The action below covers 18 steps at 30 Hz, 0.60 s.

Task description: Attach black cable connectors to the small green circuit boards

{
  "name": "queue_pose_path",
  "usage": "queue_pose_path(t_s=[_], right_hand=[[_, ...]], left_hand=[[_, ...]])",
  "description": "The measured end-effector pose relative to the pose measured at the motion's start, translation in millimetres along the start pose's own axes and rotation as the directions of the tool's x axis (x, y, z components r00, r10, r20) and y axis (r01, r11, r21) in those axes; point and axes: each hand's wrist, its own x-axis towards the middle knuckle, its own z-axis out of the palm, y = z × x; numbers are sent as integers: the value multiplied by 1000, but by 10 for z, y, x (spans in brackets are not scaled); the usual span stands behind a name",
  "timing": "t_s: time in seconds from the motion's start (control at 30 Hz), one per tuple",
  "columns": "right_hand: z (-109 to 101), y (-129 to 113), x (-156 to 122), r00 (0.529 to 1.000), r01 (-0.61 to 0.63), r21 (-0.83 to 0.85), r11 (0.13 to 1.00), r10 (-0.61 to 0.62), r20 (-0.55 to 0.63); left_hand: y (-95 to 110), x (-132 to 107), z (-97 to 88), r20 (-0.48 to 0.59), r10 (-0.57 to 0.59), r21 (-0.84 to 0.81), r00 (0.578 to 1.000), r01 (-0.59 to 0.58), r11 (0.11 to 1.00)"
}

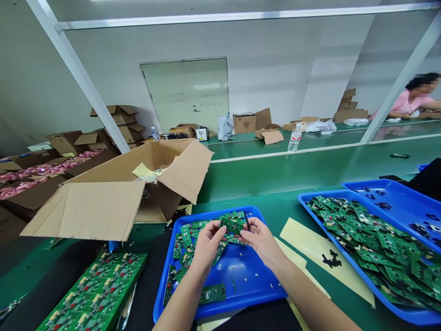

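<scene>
Centrally, left hand point(206, 243) and right hand point(261, 239), fingers pinched shut on opposite ends of one small green circuit board point(231, 225), held just above a blue tray point(241, 276) of loose boards. Right: larger blue tray point(406, 315) heaped with boards. Left: open cardboard box point(113, 193) on green table point(275, 174).

Board point(231, 225) between left hand point(206, 243) and right hand point(262, 240): ends covered by the fingers, parts on it too small to tell. Panel point(99, 294) of boards cut off by bottom edge; right tray point(347, 266) cut by right and bottom edges, its lower boards blurred. Writing on door point(188, 94) unreadable; carton point(144, 184) inside mostly hidden by its flaps; far person's point(409, 101) hands hidden behind a post
</scene>
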Motion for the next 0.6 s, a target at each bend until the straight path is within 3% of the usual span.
queue_pose_path(t_s=[0.23, 0.33, 0.5, 0.6], right_hand=[[18, 161, -105, 987, 31, -165, 986, -5, 158], [-28, 187, -91, 975, 84, -236, 968, -31, 222], [-92, 69, -45, 976, 163, -233, 959, -122, 179], [-91, -16, -69, 967, 184, -287, 940, -121, 225]], left_hand=[[98, -93, 59, -79, -17, -168, 997, 4, 986], [130, -100, 68, -94, -81, -276, 992, 53, 960], [137, -112, 92, 43, -194, -301, 980, 198, 933], [103, -124, 115, 149, -255, -264, 955, 287, 921]])
